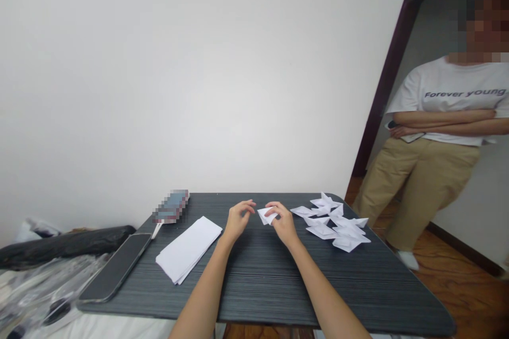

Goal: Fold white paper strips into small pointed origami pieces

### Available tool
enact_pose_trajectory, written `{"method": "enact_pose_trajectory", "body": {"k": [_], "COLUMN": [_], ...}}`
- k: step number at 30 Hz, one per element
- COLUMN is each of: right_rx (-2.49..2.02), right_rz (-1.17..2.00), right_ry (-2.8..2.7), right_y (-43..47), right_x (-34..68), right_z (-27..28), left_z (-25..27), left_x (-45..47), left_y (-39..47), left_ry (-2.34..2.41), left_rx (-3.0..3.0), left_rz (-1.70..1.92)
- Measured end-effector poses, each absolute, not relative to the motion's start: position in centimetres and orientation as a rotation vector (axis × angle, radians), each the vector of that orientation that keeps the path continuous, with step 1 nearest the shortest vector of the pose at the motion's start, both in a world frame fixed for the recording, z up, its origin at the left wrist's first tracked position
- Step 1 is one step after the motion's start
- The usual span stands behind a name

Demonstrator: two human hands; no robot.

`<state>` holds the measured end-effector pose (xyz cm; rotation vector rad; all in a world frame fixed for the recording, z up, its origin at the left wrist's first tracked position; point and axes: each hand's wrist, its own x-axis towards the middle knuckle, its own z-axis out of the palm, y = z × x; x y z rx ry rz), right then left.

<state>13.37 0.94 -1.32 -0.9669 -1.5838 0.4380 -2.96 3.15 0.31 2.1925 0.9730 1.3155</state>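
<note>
Over the middle of the dark table, my right hand (280,220) pinches a small piece of folded white paper (263,215) between thumb and fingers. My left hand (240,217) is just left of it, apart from the paper, with its fingers bent and nothing visible between them. Several folded paper boats (321,229) lie in a loose group to the right of my right hand. Left of my left hand is a stack of white paper sheets (190,249), its edges slightly uneven.
A black phone (119,269) lies at the table's (262,286) left edge; a blurred-out device (173,206) is behind it. Plastic-wrapped items (40,280) are heaped at the left. A wall (246,74) rises behind the table. Another person (449,116) stands at the right, arms folded.
</note>
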Motion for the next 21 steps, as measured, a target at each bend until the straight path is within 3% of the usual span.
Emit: {"method": "enact_pose_trajectory", "body": {"k": [5, 13, 21], "right_rx": [-1.141, -0.943, -0.880], "right_rz": [0.430, 0.699, 0.604], "right_ry": [-1.847, -1.299, -1.540], "right_y": [0.7, 2.9, 1.4], "right_x": [13.9, 14.0, 13.3], "right_z": [-2.5, -2.9, -1.4], "left_z": [-1.1, -2.1, -1.4], "left_x": [-3.2, -0.9, -1.4], "left_y": [3.2, 3.7, 3.8], "left_ry": [1.024, 0.905, 0.853], "left_rx": [2.456, 1.480, 1.219], "left_rz": [0.896, 1.080, 1.165]}}
